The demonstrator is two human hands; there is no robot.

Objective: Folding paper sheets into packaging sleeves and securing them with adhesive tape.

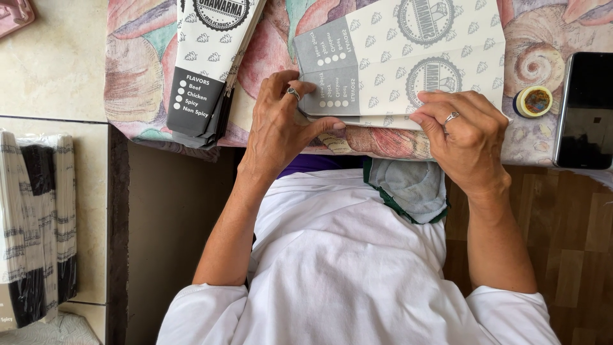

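A flat white paper wrapper (408,57) with grey leaf marks, round emblems and a grey panel lies on the shell-patterned tablecloth (134,76). My left hand (281,121), with a ring, pinches the wrapper's near left corner by the grey panel, thumb along the folded edge. My right hand (463,131), also ringed, presses fingertips on the near edge further right. Both hands hold the folded paper at the table's front edge.
A stack of the same wrappers (211,64) lies to the left on the cloth. A small yellow tape roll (533,101) and a dark phone (584,108) sit at the right. More bundled wrappers (35,223) stand at far left. My white shirt fills the bottom.
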